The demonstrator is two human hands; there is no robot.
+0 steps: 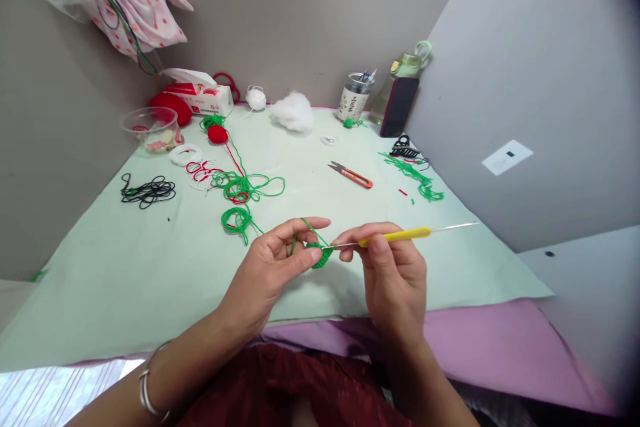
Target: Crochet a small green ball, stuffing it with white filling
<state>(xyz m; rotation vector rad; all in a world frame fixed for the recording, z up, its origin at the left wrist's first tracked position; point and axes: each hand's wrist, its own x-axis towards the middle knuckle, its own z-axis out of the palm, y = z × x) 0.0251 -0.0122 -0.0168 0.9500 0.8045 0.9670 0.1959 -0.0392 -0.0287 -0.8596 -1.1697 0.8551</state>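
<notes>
My left hand pinches a small green crochet piece between thumb and fingers, with its forefinger stretched out. Green yarn runs over that forefinger down to the piece. In my right hand is a crochet hook with a yellow handle, gripped like a pen. The hook's thin metal tip meets the top edge of the piece, close to my left thumb. Whether the tip is through a stitch is too small to tell. Loose loops of green yarn lie beyond my left hand.
Orange thread snips lie mid-table. Black cord, a red yarn ball and a clear tub sit left. White stuffing, a pen holder and a propped phone stand at the back. Green yarn scraps lie right.
</notes>
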